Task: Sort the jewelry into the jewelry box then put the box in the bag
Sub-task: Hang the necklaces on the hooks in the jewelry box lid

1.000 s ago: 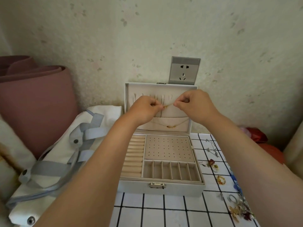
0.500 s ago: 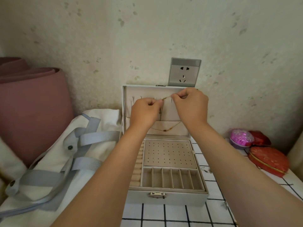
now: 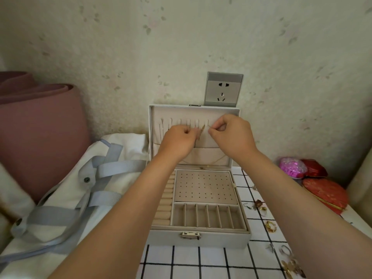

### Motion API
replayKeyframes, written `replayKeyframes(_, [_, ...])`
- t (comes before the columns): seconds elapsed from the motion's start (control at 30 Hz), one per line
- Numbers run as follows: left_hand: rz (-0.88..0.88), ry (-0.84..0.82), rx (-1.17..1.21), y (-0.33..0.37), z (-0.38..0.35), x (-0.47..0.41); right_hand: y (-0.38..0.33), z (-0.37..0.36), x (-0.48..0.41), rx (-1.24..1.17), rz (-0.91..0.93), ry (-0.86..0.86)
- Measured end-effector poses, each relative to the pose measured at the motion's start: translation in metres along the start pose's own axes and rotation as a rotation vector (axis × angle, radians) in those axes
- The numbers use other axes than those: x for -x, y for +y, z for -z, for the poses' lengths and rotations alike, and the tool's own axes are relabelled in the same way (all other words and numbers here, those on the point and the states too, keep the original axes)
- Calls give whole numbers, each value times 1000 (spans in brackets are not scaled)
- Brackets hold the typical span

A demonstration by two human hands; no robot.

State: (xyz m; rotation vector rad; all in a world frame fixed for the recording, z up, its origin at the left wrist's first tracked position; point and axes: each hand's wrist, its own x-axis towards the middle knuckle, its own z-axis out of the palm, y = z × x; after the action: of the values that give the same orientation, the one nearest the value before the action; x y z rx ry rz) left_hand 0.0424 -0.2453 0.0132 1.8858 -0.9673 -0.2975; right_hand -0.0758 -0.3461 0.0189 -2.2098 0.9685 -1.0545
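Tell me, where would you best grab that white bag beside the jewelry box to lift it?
Probably by the grey straps, coming from above. They lie in loose loops on top of the white bag, so fingers could hook under them. The bag's body looks like limp cloth lying slumped, with no firm edge to pinch.

Pale grey jewelry box (image 3: 201,238), black-gridded white cloth (image 3: 211,262)

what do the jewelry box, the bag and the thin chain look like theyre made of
The jewelry box: pale grey, smooth shell, probably faux leather; its matte beige lining looks like velvet or suede cloth. The bag: white woven cloth that folds softly, likely canvas, with grey webbing straps. The chain: fine gold-coloured metal by its glint; solid or plated cannot be told.
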Motion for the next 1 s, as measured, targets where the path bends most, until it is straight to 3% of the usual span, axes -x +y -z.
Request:
replayKeyframes(0.2, [131,-239,239,8,15,8,-7,11,11,-291,-237,-386])
replayKeyframes(0.33, [101,-380,229,12,21,13,-11,14,17,-475,-381,-622])
replayKeyframes(0.6, [-19,-533,-27,16,35,18,-11,16,15,-437,-355,-699])
replayKeyframes(0.77, [-9,-468,-149,7,39,15,-12,22,10,-360,-339,-690])
replayKeyframes(1.0, [-15,-498,-26,-5,11,24,-18,34,4,-165,-234,-650])
